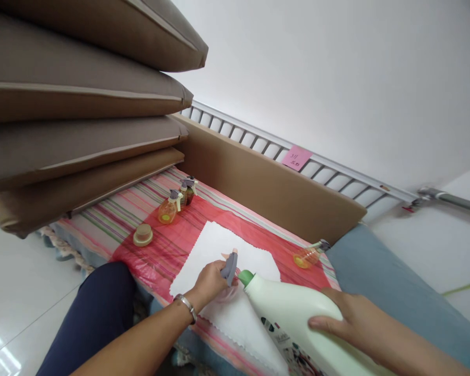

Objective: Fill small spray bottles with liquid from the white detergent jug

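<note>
My left hand point(209, 284) is closed around a grey trigger spray head point(230, 267). A clear, pinkish bottle body point(227, 294) shows just below it, partly hidden; I cannot tell whether the head is screwed onto it. My right hand point(347, 318) grips a large pale green detergent bottle point(293, 308), tilted down to the left. Its green spout point(246, 277) is right beside the spray head and the clear bottle. Both hands are over a white cloth point(219, 245) with a zigzag edge, spread on a red plastic sheet point(156, 271).
Several amber spray bottles point(167, 211) stand at the back left; another spray bottle point(307, 257) is at the right. A round greenish cap point(143, 235) lies on the left. Stacked brown cushions point(82, 99) rise at the left. A brown panel point(258, 167) stands before a white radiator point(254, 140) bearing a pink note point(296, 157).
</note>
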Action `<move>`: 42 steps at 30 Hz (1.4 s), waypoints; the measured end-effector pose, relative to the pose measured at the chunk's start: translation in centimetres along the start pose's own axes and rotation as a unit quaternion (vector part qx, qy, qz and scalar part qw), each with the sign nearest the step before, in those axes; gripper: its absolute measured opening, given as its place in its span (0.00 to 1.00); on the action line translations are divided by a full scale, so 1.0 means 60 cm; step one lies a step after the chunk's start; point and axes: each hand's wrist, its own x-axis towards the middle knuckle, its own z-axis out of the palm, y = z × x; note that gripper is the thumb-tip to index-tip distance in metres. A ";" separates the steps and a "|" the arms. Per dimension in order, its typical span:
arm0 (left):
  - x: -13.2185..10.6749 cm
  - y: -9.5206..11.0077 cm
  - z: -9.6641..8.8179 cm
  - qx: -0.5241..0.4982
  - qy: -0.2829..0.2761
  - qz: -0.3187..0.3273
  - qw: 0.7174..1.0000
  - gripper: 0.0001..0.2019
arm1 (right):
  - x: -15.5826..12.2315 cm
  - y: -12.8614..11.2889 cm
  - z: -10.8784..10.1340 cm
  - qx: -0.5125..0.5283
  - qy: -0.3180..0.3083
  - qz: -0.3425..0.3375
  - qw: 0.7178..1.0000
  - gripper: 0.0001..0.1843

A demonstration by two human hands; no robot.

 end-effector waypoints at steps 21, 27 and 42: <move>0.001 -0.002 0.001 -0.020 0.000 0.000 1.000 0.14 | 0.005 0.004 0.000 -0.014 -0.074 0.005 0.997 0.22; 0.000 0.000 0.001 -0.023 -0.003 -0.001 1.000 0.14 | 0.005 0.007 0.001 -0.009 -0.072 0.002 0.997 0.22; -0.001 0.002 -0.001 0.002 0.003 0.005 1.000 0.14 | 0.006 0.012 0.001 -0.014 -0.075 0.004 0.997 0.23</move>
